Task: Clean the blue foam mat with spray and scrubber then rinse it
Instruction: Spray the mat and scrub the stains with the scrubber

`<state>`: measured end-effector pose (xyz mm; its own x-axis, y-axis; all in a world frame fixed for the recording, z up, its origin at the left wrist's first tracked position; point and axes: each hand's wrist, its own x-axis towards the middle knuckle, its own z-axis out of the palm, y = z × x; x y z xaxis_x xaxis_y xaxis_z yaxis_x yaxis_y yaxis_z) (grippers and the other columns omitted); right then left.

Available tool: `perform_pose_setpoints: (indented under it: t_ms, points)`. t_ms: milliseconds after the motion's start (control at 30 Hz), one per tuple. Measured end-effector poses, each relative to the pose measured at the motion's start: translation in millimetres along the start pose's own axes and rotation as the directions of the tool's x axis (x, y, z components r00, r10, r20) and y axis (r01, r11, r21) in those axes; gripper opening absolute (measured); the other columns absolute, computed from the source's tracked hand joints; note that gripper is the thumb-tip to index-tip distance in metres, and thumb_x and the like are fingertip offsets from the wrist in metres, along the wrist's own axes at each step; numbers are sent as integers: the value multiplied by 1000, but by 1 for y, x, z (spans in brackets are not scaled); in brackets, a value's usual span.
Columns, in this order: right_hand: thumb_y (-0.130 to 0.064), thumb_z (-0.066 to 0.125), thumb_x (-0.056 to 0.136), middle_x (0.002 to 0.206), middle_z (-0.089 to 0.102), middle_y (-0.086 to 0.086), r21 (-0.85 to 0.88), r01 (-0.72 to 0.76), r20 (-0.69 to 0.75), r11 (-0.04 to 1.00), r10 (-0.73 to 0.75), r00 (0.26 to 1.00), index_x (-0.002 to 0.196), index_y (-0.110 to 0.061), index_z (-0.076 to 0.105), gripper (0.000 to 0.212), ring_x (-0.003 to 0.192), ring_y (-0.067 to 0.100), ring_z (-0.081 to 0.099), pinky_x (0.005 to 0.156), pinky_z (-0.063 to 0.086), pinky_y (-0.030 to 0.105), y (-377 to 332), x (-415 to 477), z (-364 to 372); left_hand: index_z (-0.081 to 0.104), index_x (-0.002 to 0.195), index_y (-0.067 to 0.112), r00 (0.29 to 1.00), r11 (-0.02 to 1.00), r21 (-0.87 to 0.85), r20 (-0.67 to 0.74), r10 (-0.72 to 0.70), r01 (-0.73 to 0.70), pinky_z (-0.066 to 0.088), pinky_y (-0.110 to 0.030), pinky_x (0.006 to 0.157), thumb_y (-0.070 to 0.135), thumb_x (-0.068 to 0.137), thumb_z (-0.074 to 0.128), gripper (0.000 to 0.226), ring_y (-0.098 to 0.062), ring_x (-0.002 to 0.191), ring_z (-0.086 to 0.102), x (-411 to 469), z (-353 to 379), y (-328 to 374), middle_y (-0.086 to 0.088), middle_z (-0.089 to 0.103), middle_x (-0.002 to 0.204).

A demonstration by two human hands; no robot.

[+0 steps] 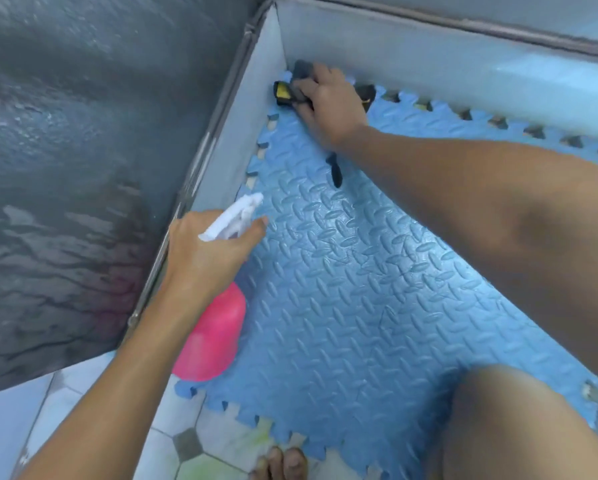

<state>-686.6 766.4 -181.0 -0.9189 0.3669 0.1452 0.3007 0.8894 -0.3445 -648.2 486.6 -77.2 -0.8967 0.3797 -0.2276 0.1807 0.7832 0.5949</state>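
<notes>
— Blue foam mat?
— Flat on the tiled floor, in a corner. The left grip wraps the pink spray bottle; the right grip clutches what looks like a scrubber at the mat's far corner.

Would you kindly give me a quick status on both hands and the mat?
Left hand grips spray bottle. Right hand grips scrubber on mat, far corner. Walls crowd that corner.

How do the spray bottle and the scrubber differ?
The spray bottle is pink with a white trigger; the scrubber is black and yellow. The left hand holds the spray bottle by the blue mat's left edge; the right hand grips the scrubber at its far corner. Both are in hand.
</notes>
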Motion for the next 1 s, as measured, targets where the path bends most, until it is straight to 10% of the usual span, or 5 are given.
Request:
perform_pose_setpoints:
  t_ms: [167, 367, 600, 767, 1000]
  points:
    - [-26, 58, 88, 97, 65, 7, 139, 384, 60, 913, -395, 917, 111, -24, 72, 27, 88, 30, 58, 71, 47, 38, -58, -79, 6, 68, 67, 8, 999, 999, 44, -27, -16, 17, 44, -32, 55, 56, 73, 74, 49, -9, 47, 31, -28, -8, -30, -7, 39, 51]
    - [-36, 47, 104, 97, 63, 2, 284, 822, 318, 493, -857, 405, 121, -20, 68, 31, 89, 22, 55, 72, 42, 36, -73, -204, 0, 65, 76, 18, 998, 995, -93, 63, 27, -21, 53, -27, 74, 59, 69, 77, 43, -16, 63, 62, -37, -18, -53, -7, 69, 70]
    - [-27, 57, 94, 111, 63, 15, -30, 186, -4, 982, -186, 983, 117, -24, 71, 27, 106, 35, 58, 89, 47, 38, 30, -74, -21, 26, 48, 22, 995, 995, 42, -41, 96, -94, 25, -21, 44, 49, 78, 64, 56, -11, 43, 34, -81, -16, -77, 2, 35, 46]
    - [-40, 49, 95, 122, 55, 21, -21, -223, -49, 975, 222, 974, 121, -19, 65, 38, 120, 40, 48, 100, 38, 37, 25, -46, -13, 37, 54, 20, 992, 982, 154, 82, 101, -113, 31, -17, 47, 60, 76, 68, 55, -7, 45, 44, -96, -23, -111, 2, 33, 44]
    - [-40, 51, 93, 114, 57, 15, -21, -79, -75, 997, 77, 994, 125, -26, 65, 38, 107, 37, 53, 93, 44, 41, -34, -69, 10, 45, 56, 23, 984, 984, 59, -46, 173, -170, 37, -25, 50, 55, 76, 65, 43, -16, 48, 46, -126, -31, -143, 6, 45, 47]
